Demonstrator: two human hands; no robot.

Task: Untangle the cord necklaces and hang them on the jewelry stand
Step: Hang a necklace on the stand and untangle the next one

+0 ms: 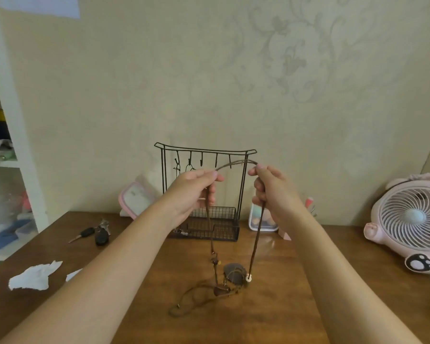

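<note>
Brown cord necklace (236, 163) pinched by my left hand (194, 192) and right hand (271, 192), loop stretched open, likely for hooking onto black wire jewelry stand (204, 151) behind; lower end lay tangled with others on wooden table (271, 319).

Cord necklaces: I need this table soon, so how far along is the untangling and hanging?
Early. Done: something thin and dark seems to hang from the left hooks of the black wire jewelry stand. In hand: the left hand and right hand pinch a brown cord loop raised before the stand. Left: its lower end is knotted into a tangle with dark pendants on the wooden table; other hooks look bare.
</note>
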